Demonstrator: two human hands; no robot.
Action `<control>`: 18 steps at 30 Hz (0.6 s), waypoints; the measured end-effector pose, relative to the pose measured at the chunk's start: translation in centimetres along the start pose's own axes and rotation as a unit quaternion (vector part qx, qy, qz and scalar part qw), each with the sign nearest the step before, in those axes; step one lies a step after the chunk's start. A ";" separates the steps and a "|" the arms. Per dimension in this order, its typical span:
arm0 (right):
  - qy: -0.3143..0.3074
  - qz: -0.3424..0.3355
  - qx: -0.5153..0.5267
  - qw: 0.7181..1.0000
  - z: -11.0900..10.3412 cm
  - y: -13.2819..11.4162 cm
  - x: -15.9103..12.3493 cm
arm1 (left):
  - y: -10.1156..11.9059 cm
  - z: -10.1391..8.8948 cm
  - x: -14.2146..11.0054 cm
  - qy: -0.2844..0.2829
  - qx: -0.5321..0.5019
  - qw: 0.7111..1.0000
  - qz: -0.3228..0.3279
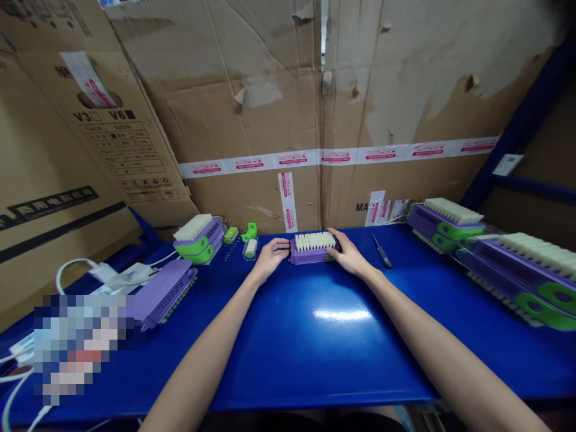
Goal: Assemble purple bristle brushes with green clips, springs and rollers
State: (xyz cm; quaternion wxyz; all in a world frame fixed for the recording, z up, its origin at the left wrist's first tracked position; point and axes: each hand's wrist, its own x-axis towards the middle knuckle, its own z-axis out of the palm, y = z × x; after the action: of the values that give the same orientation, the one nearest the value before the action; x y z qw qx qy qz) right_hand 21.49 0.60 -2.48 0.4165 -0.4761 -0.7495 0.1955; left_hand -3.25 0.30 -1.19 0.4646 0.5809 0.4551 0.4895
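Observation:
A purple brush unit (310, 256) with white bristles on top lies on the blue table in front of me, near the cardboard wall. My right hand (348, 257) grips its right end, thumb in front and fingers over the back. At the left end, my left hand (271, 259) has its fingers bent against the unit's side, so the unit sits between both hands. A small piece of green shows by my right thumb. To the right of that hand lies a screwdriver (382, 251).
Purple and green brush units stand at right (445, 223) and far right (517, 270), another at left (198, 239). A purple housing (164, 291) lies near white cables and a power strip (119, 279). Small green parts (250, 240) sit left of centre. Cardboard (252, 120) walls the back.

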 end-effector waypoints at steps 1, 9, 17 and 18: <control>0.000 0.001 -0.002 1.000 0.0 0.0 0.0 | 0.0 0.2 0.0 -0.001 -0.001 1.000 -0.003; 0.001 0.009 -0.013 1.000 -0.1 -0.3 0.0 | -0.5 0.7 0.3 0.059 0.057 0.996 0.027; -0.021 0.006 -0.026 0.999 0.2 -0.4 -0.2 | 0.1 0.7 -0.1 0.036 0.050 0.998 -0.006; -0.020 0.005 -0.026 0.999 0.2 -0.4 -0.1 | 0.2 0.7 -0.3 0.016 0.041 0.999 -0.010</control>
State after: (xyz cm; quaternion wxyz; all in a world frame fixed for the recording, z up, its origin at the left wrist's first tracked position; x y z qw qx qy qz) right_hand 21.16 0.30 -2.37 0.3880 -0.4863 -0.7602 0.1872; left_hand -2.55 -0.05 -1.07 0.4379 0.5869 0.4881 0.4749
